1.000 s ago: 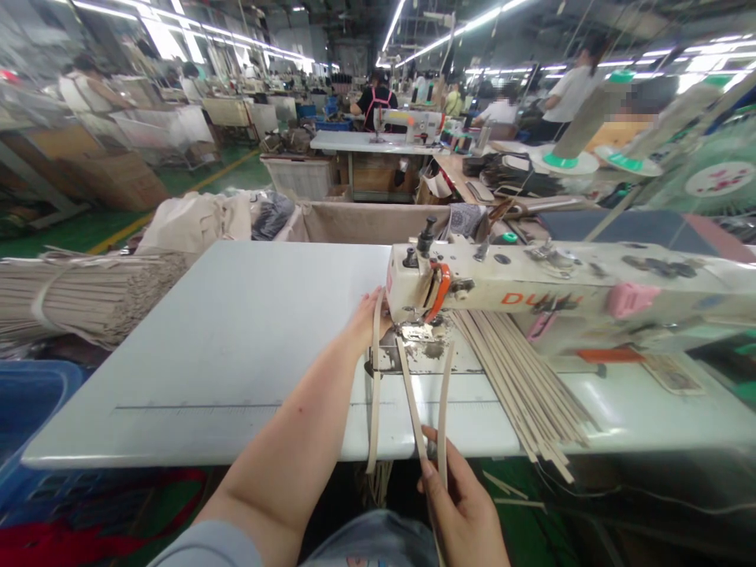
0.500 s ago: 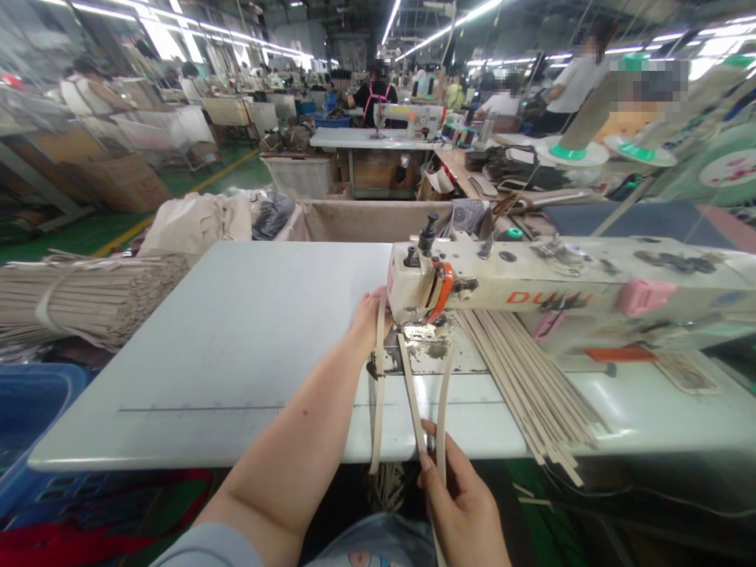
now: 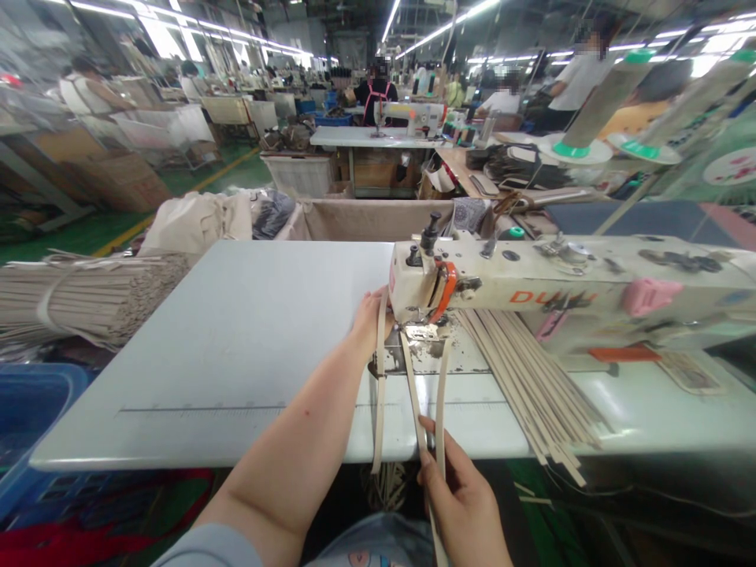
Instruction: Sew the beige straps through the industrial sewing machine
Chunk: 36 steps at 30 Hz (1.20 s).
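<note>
A beige fabric strap (image 3: 412, 378) runs from under the presser foot of the sewing machine (image 3: 531, 276) toward me. My right hand (image 3: 464, 496) pinches it between thumb and fingers below the table's front edge. The free end of a strap (image 3: 441, 394) rises beside it, also lying in that hand. My left hand (image 3: 371, 319) reaches to the left side of the machine head, near the needle area. Its fingertips are hidden by the machine head and by another strap length (image 3: 379, 402) that passes over the hand and hangs past the table edge.
More straps (image 3: 531, 378) lie in a row under the machine arm. A tied bundle of straps (image 3: 88, 303) is at the left, above a blue basket (image 3: 41, 402). A fabric-lined bin (image 3: 372, 220) stands behind the white table (image 3: 248, 331). Several people work farther back.
The strap end at my right hand has shifted slightly left and its top sits a little lower. Both hands stay nearly in place; the whole view has moved very slightly.
</note>
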Each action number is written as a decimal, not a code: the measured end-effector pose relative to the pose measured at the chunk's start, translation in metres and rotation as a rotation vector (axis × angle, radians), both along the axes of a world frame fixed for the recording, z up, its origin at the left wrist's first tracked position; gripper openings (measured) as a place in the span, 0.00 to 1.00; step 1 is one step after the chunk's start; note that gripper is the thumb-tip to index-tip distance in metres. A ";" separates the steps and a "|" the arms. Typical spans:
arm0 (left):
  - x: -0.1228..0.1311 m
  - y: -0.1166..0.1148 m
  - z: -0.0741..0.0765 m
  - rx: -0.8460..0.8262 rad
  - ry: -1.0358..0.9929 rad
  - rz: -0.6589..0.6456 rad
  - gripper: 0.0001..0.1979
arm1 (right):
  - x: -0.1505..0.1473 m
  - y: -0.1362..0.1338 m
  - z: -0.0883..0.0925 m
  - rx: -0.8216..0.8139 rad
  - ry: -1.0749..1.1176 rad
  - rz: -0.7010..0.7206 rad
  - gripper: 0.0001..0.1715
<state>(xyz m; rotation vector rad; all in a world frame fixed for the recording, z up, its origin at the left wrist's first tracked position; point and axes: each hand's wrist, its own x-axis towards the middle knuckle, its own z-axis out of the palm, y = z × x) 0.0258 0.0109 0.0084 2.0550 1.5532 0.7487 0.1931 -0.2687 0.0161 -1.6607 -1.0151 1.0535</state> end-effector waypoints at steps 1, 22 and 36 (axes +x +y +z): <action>0.001 0.000 0.000 0.009 0.000 0.014 0.20 | 0.000 0.000 0.000 -0.005 0.001 0.000 0.45; -0.019 -0.009 0.002 -0.031 0.049 -0.073 0.50 | 0.011 0.004 -0.014 -0.093 0.135 0.032 0.48; -0.026 -0.007 -0.006 -0.058 0.084 -0.168 0.54 | 0.097 0.044 0.025 0.095 -1.041 0.121 0.28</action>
